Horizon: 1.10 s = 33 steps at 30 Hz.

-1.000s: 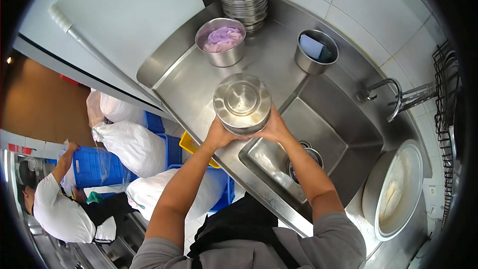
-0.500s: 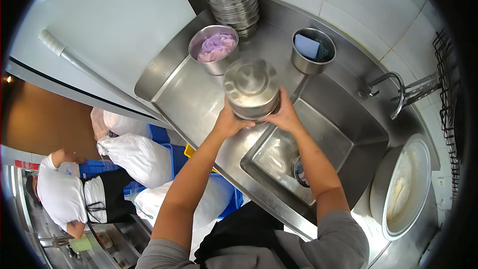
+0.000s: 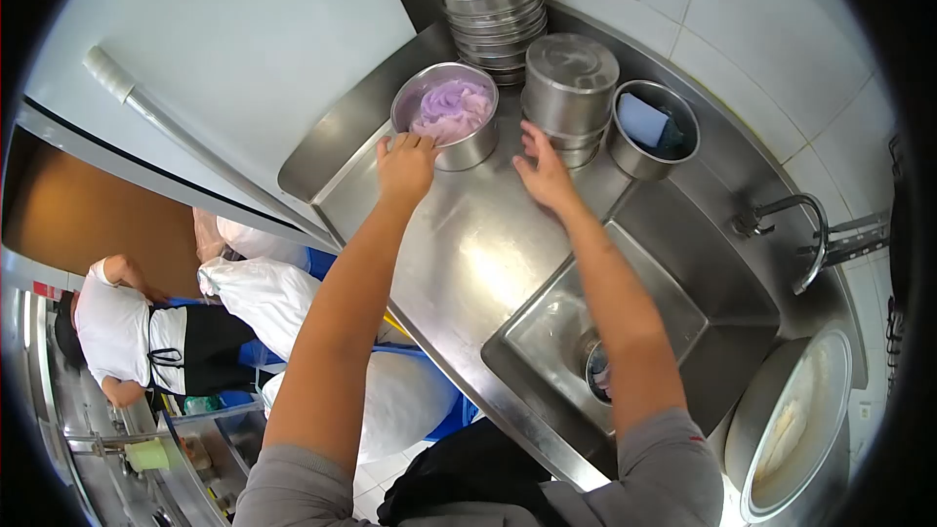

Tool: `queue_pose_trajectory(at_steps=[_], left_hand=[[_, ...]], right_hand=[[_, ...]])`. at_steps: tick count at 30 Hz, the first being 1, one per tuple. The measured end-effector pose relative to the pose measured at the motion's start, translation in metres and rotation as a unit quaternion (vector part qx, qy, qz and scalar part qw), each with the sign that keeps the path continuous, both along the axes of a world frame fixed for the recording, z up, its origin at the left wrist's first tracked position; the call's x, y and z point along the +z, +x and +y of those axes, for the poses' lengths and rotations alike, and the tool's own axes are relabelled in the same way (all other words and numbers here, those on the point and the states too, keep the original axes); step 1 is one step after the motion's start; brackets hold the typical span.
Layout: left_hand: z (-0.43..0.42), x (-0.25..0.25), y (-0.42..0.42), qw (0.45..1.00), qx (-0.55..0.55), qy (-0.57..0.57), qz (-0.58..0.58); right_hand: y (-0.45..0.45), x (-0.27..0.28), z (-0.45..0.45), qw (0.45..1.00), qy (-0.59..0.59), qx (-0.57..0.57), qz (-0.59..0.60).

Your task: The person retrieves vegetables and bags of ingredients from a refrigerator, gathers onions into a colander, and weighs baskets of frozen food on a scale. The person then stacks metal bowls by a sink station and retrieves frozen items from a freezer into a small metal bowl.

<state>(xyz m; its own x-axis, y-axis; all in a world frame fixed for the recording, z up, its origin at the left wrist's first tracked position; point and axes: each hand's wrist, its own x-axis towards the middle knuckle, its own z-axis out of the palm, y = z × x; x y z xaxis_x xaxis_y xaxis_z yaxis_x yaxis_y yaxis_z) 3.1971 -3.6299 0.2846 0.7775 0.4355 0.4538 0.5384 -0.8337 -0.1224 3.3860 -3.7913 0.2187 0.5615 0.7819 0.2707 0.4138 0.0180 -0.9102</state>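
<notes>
My left hand (image 3: 407, 171) is at the near side of a round steel pot (image 3: 470, 151) that holds crumpled purple and pink cloth (image 3: 452, 109). Its fingers reach the pot's wall; whether they press on it I cannot tell. My right hand (image 3: 547, 176) is open, fingers spread, just in front of an upturned steel pot (image 3: 571, 73) sitting on another steel rim. Right of that, another steel pot (image 3: 649, 164) contains a blue sponge (image 3: 642, 120) and a dark scouring pad (image 3: 672, 140).
A tall stack of steel pots (image 3: 488, 15) stands at the back. The sink (image 3: 673, 317) and tap (image 3: 805, 234) lie to the right, with a large basin (image 3: 756, 429) beyond. Below left are white bags (image 3: 259, 303) and a person (image 3: 127, 322) in a white shirt.
The upturned pot has gone from between both my hands to the back of the counter, beside the sponge pot. My right hand has let go; my left has moved to the cloth pot.
</notes>
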Motion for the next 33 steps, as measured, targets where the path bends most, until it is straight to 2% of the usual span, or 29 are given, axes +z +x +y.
queue_pose_trajectory(at_steps=[1, 3, 7, 9, 11, 12, 13, 15, 16, 17, 19, 20, 22, 23, 25, 26, 27, 29, 30, 33], left_hand=[[0.0, 0.0, -0.01, 1.0, 0.005, -0.003, 0.001], [-0.001, 0.0, -0.029, 0.999, -0.025, 0.032, -0.011], [-0.008, -0.004, -0.072, 0.998, -0.025, 0.036, -0.036], [-0.008, -0.002, -0.091, 0.998, -0.014, 0.043, -0.046], [-0.009, 0.0, -0.107, 0.999, 0.004, 0.033, -0.042], [-0.011, 0.0, -0.114, 0.999, 0.018, 0.021, -0.039], [-0.011, 0.001, -0.12, 0.999, 0.024, 0.021, -0.039], [-0.016, 0.001, -0.133, 0.997, 0.041, 0.017, -0.059], [-0.025, 0.005, -0.138, 0.997, 0.051, 0.015, -0.061], [-0.041, 0.012, -0.145, 0.995, 0.06, -0.015, -0.08], [-0.06, 0.014, -0.162, 0.99, 0.079, -0.042, -0.108], [-0.073, 0.011, -0.172, 0.988, 0.079, -0.067, -0.115], [-0.095, 0.006, -0.188, 0.983, 0.083, -0.095, -0.131], [-0.105, 0.004, -0.193, 0.978, 0.083, -0.135, -0.138], [-0.118, 0.0, -0.197, 0.969, 0.082, -0.177, -0.154], [-0.124, -0.003, -0.198, 0.962, 0.072, -0.202, -0.167], [-0.128, -0.005, -0.196, 0.956, 0.06, -0.224, -0.18], [-0.129, -0.007, -0.19, 0.953, 0.044, -0.23, -0.192], [-0.129, -0.008, -0.187, 0.948, 0.018, -0.249, -0.198], [-0.127, 0.005, -0.173, 0.94, -0.032, -0.266, -0.211]], right_hand=[[0.012, 0.001, 0.006, 1.0, -0.003, 0.005, 0.001], [0.033, 0.016, 0.019, 0.986, -0.143, -0.032, -0.082], [0.063, 0.071, 0.071, 0.999, -0.02, -0.029, -0.02], [0.075, 0.105, 0.108, 0.989, 0.064, -0.1, 0.083], [0.078, 0.146, 0.132, 0.957, 0.15, -0.157, 0.191], [0.08, 0.158, 0.146, 0.957, 0.133, -0.257, -0.004], [0.08, 0.169, 0.159, 0.91, 0.115, -0.345, -0.197], [0.08, 0.206, 0.173, 0.844, 0.218, -0.391, -0.295], [0.086, 0.23, 0.168, 0.916, 0.128, -0.291, -0.246], [0.094, 0.243, 0.169, 0.919, 0.124, -0.283, -0.245], [0.103, 0.277, 0.185, 0.888, 0.078, -0.251, -0.378], [0.103, 0.286, 0.185, 0.889, 0.076, -0.243, -0.38], [0.096, 0.303, 0.183, 0.909, -0.135, -0.094, -0.383], [0.094, 0.3, 0.183, 0.906, -0.135, -0.09, -0.391], [0.091, 0.285, 0.18, 0.907, -0.008, -0.096, -0.41], [0.095, 0.282, 0.179, 0.896, 0.011, -0.084, -0.436], [0.09, 0.282, 0.175, 0.892, 0.011, -0.085, -0.444], [0.08, 0.28, 0.16, 0.848, 0.03, -0.105, -0.519], [0.066, 0.288, 0.148, 0.865, -0.007, -0.079, -0.496], [0.051, 0.286, 0.124, 0.848, -0.041, -0.102, -0.518]])
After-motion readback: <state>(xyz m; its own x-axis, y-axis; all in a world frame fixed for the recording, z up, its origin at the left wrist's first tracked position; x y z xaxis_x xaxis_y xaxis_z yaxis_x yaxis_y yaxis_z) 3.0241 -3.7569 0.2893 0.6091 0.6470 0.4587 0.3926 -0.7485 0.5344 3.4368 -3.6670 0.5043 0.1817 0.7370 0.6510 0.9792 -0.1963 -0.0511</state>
